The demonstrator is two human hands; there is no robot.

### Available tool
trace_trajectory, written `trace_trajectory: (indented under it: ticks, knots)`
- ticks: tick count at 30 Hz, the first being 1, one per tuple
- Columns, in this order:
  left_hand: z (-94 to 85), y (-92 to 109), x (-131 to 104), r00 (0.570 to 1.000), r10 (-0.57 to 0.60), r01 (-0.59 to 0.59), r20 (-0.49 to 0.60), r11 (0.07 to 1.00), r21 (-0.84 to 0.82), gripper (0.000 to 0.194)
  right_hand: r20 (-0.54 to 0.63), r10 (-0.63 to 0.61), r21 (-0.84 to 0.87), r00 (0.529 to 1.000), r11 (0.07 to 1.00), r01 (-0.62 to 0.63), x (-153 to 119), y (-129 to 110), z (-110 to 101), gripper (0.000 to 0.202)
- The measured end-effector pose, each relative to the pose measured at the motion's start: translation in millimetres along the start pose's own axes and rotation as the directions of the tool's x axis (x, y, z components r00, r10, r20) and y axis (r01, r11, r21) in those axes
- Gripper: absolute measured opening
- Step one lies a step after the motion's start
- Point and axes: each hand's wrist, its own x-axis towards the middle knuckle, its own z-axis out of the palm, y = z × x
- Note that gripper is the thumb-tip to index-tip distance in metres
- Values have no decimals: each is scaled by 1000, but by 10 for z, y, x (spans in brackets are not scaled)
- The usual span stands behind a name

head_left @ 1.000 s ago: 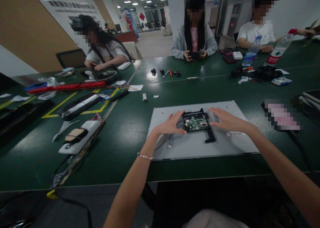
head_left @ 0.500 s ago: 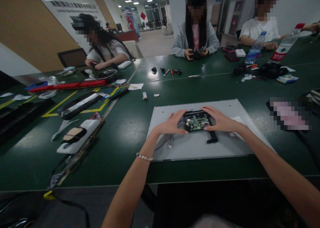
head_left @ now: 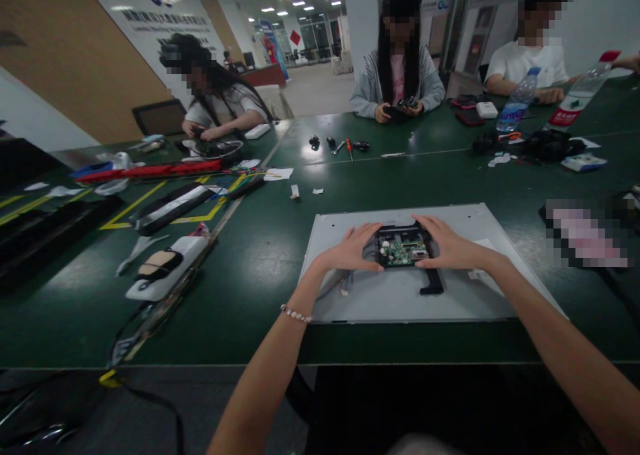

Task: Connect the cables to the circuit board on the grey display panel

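Observation:
A green circuit board (head_left: 404,250) in a black frame lies on a flat grey panel (head_left: 380,302). My left hand (head_left: 351,248) is at the left side of the frame, thumb at its lower edge and fingers at its upper edge. On the right side, my right hand (head_left: 445,243) grips the frame in the same way. A black bracket (head_left: 433,283) extends down from the frame, below my right hand. A thin grey cable with a small connector (head_left: 345,285) rests on the panel below my left hand.
A white device (head_left: 167,268) and cables lie on the left of the green table (head_left: 260,255). Farther back are a screwdriver (head_left: 349,148) and small black parts. Two bottles (head_left: 517,102) stand at the back right. Several people sit across the table.
The whole view has shifted slightly, so hands, board and panel appear a little farther right. Both hands keep the same hold on the frame.

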Motion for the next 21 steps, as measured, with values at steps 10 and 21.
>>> trace_trajectory:
  ticks: [10, 21]
  knots:
    - [-160, 10, 15, 998, 27, -24, 53, 999, -46, 110, -22, 54, 21, 998, 998, -54, -26, 96, 19, 79]
    - [-867, -892, 352, 648, -497, 700, -577, 688, 193, 35, -29, 13, 15, 1000, 1000, -13, -2, 155, 38, 75]
